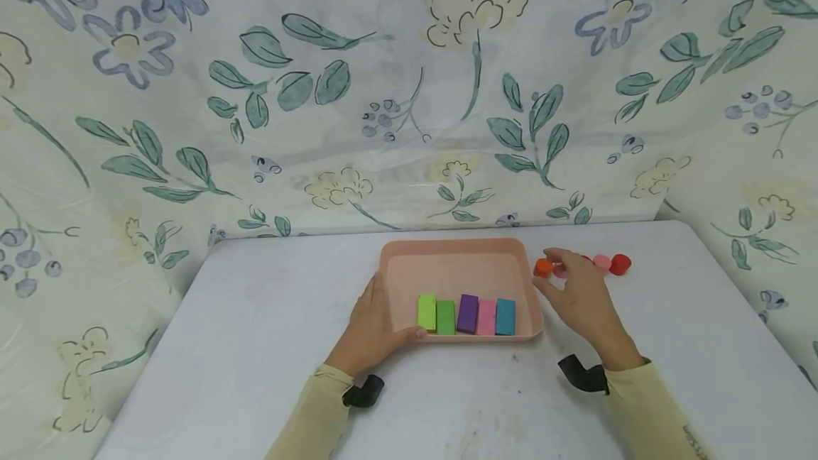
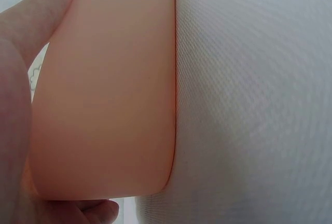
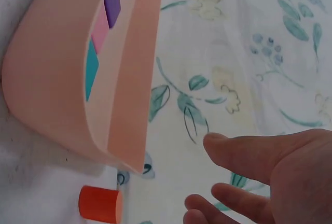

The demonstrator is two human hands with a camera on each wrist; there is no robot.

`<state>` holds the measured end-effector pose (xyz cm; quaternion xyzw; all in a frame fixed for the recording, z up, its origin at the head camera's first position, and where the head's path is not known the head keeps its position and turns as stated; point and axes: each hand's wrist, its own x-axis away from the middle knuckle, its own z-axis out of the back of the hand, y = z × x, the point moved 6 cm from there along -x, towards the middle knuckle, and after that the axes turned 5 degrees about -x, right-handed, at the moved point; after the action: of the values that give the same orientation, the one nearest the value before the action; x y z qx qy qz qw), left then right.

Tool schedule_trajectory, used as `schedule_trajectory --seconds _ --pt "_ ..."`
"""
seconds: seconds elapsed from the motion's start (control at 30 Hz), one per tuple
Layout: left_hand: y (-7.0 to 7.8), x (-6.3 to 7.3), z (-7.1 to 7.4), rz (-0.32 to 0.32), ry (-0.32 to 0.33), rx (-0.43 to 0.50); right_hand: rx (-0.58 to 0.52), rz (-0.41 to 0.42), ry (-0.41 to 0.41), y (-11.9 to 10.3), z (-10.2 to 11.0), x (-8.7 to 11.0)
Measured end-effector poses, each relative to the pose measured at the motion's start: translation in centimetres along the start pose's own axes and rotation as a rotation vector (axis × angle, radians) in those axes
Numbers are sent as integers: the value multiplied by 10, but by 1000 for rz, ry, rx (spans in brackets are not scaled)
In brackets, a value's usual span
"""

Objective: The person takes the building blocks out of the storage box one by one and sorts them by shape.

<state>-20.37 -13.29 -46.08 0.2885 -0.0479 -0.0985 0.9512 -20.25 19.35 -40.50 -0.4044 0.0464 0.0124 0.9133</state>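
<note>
A peach-coloured tray (image 1: pixel 447 250) stands on the white table, with a row of coloured blocks inside along its near side. My left hand (image 1: pixel 367 329) grips the tray's near left corner, thumb at the front rim and fingers along the left side; the left wrist view shows the tray wall (image 2: pixel 109 94) close up. To the tray's right, my right hand (image 1: pixel 584 297) has thumb and fingers spread about an orange cylinder (image 1: pixel 543 267). In the right wrist view, a gap separates that cylinder (image 3: pixel 100 204) from the fingers, and nothing is held.
Right of the orange piece, a pink cylinder (image 1: pixel 602 262) and a red one (image 1: pixel 620 264) stand in a row, other pieces partly hidden by my right hand. The tray holds lime, green, purple (image 1: pixel 468 314), pink and blue blocks. A flowered cloth (image 1: pixel 409 162) hangs behind the table.
</note>
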Motion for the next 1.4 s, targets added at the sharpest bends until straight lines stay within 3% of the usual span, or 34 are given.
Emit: schedule_trajectory --seconds 0.6,1.13,1.4 --pt "-1 0 -2 -8 2 -20 42 -6 -264 -7 -48 9" --pt "-1 1 0 -13 17 -9 229 31 -363 -10 -61 8" --pt "-1 0 -1 -7 14 2 334 127 -384 -17 -64 5"
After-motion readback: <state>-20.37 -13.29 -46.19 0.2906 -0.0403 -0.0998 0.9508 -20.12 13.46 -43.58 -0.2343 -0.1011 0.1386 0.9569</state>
